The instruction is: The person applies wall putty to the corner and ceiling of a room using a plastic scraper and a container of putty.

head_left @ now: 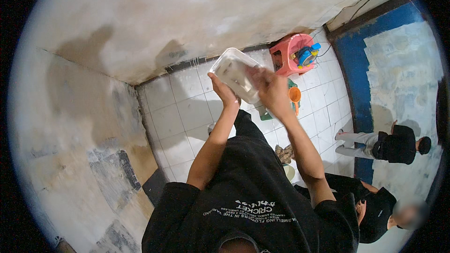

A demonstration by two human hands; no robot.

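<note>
A white rectangular plastic tray is held up in front of me above the tiled floor. My left hand grips its near left edge, thumb along the side and fingers underneath. Inside the tray lie whitish smears and a few darker marks; I cannot make out the material. Over the tray's right side is my right hand, smeared by motion. Its fingers are blurred, so whether they hold anything is hidden.
A pink plastic stool by the wall carries a blue and yellow device. Nearer stand an orange dipper and a green container. Two people in black shirts are at the right. Patchy walls enclose the tiled floor.
</note>
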